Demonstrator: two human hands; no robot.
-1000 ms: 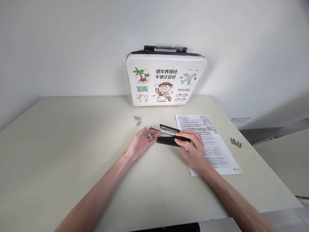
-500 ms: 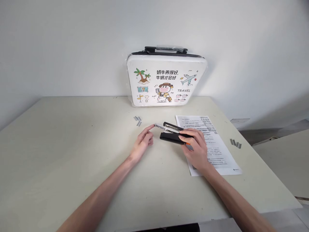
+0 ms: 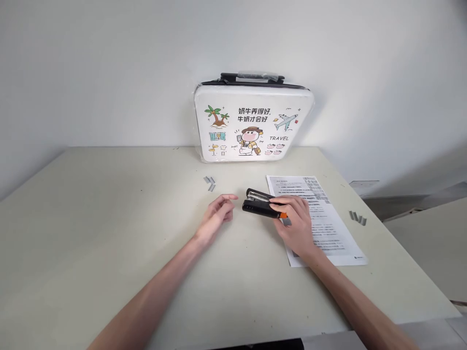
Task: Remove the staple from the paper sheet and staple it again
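Observation:
My right hand (image 3: pixel 295 223) is wrapped round a black stapler (image 3: pixel 257 209) with an orange patch near its rear, held above the left part of a printed sheet of paper (image 3: pixel 328 233). The stapler lies tilted with its jaws slightly apart and points left; a silver staple rail shows between its black halves. My left hand (image 3: pixel 218 214) is just left of the stapler's front, not touching it. Its forefinger reaches toward the stapler, the other fingers are loosely curled, and it holds nothing. Several short strips of staples (image 3: pixel 210 183) lie beyond my left hand.
A white travel case (image 3: pixel 255 124) with cartoon prints and a black handle stands against the wall at the table's back. More staple strips (image 3: pixel 357 218) lie right of the paper, near the right edge of the pale table (image 3: pixel 109 233). A dark object (image 3: pixel 262 344) shows at the bottom edge.
The silver staple rail, which stuck out at the front against my left forefinger, is now back inside the stapler. My left forefinger has come away from it and bent a little.

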